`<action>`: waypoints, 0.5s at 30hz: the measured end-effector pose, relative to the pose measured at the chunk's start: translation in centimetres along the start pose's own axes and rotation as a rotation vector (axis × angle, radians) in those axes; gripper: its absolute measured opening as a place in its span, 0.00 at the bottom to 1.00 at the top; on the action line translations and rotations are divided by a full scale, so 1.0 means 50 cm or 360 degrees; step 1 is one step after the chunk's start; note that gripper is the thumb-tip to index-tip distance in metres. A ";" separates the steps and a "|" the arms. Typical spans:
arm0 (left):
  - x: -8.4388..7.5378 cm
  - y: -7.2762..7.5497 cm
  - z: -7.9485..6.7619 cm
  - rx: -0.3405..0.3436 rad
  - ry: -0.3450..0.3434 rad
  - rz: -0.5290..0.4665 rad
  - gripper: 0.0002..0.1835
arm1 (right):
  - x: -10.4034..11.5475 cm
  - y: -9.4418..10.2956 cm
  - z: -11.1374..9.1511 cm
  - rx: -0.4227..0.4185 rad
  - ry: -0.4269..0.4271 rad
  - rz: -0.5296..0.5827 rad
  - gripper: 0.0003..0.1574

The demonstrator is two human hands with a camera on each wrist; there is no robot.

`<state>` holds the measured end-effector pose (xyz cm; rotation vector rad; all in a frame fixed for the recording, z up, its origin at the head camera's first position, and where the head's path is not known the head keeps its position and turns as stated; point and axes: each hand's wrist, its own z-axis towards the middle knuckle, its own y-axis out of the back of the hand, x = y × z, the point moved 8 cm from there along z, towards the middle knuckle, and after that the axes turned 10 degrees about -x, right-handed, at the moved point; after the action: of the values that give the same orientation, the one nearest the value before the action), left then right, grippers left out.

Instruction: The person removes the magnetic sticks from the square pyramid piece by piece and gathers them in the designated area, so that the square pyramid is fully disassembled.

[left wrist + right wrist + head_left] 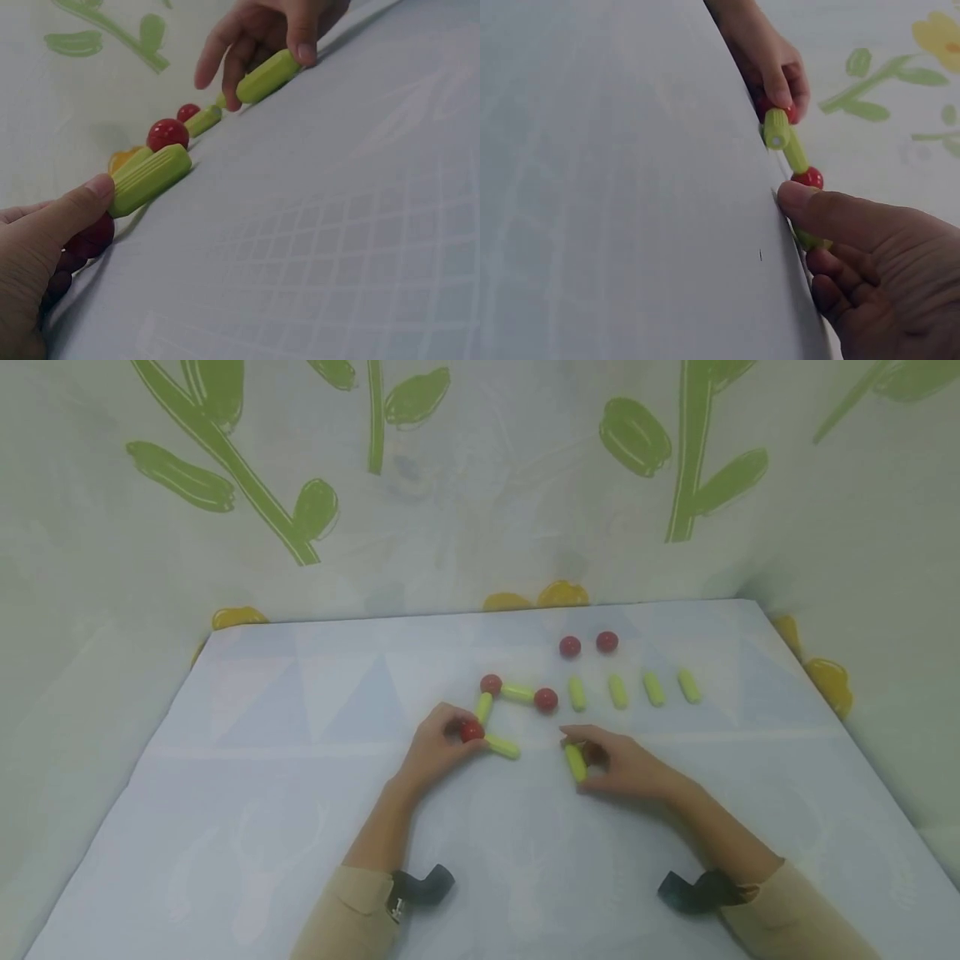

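My left hand [438, 743] grips a red ball [472, 732] at the near corner of a joined chain. From that ball one yellow-green rod [502, 746] points right with a free end. A second rod [484, 707] runs up to another red ball [491, 684], and a third rod [517, 693] links it to a red ball [546, 699] on the right. To the right of the chain, my right hand [626, 766] pinches a separate yellow-green rod [576, 763] between thumb and fingers, close over the table. In the left wrist view the rod under my left thumb [150, 180] shows its ridged side.
Two loose red balls, one left [570, 647] and one right [607, 642], lie toward the table's back edge. Several loose rods [617, 691] stand in a row before them. The pale patterned table [247, 827] meets a wall painted with plants [450, 527].
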<state>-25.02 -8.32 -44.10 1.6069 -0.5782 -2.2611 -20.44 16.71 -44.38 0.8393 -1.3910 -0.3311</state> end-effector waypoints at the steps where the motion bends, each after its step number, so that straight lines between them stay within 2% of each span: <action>1: 0.001 0.000 0.000 0.0000 0.0006 0.0002 0.17 | -0.006 0.004 -0.002 -0.0024 -0.0021 0.0001 0.41; 6: 0.003 0.001 0.000 -0.0004 0.0030 0.0001 0.17 | -0.023 0.026 -0.011 -0.0111 0.0000 -0.0006 0.38; 15: 0.005 0.000 -0.001 0.0000 0.0028 0.0000 0.19 | -0.013 0.041 -0.012 -0.0144 0.0149 0.0019 0.35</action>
<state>-25.06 -8.42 -44.33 1.6251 -0.5740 -2.2444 -20.54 18.71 -43.41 0.7625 -1.2841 -0.3389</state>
